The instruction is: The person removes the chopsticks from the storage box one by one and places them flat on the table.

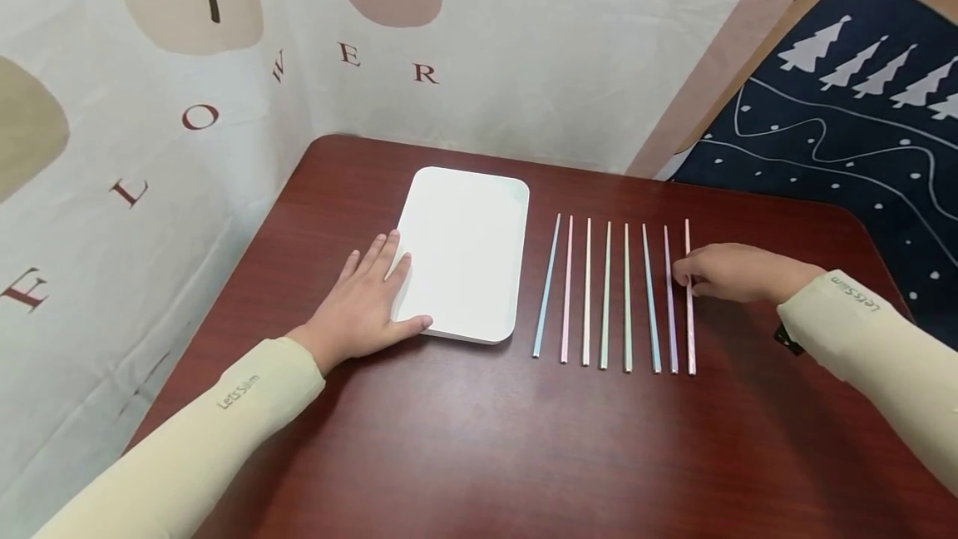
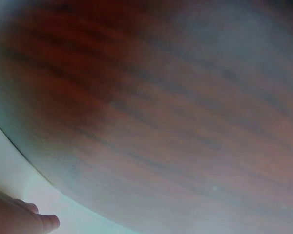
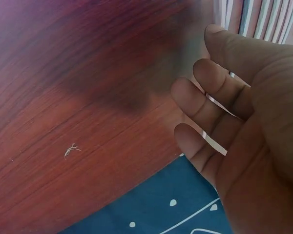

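A flat white rectangular tray (image 1: pixel 464 252) lies on the table. My left hand (image 1: pixel 362 298) rests along its left edge, fingers straight and spread; the thumb lies over the near edge. In the left wrist view, only fingertips (image 2: pixel 49 223) show over the white surface. Several pastel metallic chopsticks (image 1: pixel 606 298) lie in a row right of the tray. My right hand (image 1: pixel 729 273) pinches the rightmost pink chopstick (image 1: pixel 691 339) around its middle. In the right wrist view, the thumb (image 3: pixel 234 48) is near the chopsticks and the other visible fingers are loosely curled; the index finger is hidden.
The dark red wooden table (image 1: pixel 479 439) has rounded corners. A light printed cloth (image 1: pixel 524 48) hangs behind and to the left, with a dark blue tree-patterned cloth (image 1: pixel 838 140) at the right. A small pale thread (image 3: pixel 71 150) lies on the table.
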A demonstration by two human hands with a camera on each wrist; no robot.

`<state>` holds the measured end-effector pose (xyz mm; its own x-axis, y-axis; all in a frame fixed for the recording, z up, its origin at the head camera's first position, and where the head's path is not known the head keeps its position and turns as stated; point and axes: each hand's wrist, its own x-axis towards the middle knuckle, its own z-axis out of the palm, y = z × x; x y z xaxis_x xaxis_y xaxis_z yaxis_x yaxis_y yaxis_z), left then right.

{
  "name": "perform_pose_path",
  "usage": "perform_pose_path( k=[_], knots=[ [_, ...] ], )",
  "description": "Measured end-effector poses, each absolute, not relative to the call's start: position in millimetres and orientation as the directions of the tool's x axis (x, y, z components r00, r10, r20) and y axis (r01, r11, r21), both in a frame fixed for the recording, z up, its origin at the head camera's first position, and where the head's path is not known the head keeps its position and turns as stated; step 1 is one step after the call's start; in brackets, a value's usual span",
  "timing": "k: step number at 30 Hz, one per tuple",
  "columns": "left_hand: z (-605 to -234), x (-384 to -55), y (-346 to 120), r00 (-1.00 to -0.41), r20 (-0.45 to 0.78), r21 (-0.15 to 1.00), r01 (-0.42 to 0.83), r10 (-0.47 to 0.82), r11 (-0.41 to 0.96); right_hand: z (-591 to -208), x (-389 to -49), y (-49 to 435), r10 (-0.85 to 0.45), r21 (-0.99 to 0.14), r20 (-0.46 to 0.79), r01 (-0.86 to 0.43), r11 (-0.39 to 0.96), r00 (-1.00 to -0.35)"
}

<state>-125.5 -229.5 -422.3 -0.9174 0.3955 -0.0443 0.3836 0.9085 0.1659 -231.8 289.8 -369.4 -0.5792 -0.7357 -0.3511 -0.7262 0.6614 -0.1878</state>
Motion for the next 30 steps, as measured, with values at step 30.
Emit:
perform_pose_path(
  k=[30],
  knots=[
    [-425.8,-126.6,-228.0,-0.913,-0.021,0.175,0.398,0.408,0.901,-335.6,-234.4,241.5,-0.799,-0.196,-0.144,-0.775,0.601,-0.584]
  ],
)
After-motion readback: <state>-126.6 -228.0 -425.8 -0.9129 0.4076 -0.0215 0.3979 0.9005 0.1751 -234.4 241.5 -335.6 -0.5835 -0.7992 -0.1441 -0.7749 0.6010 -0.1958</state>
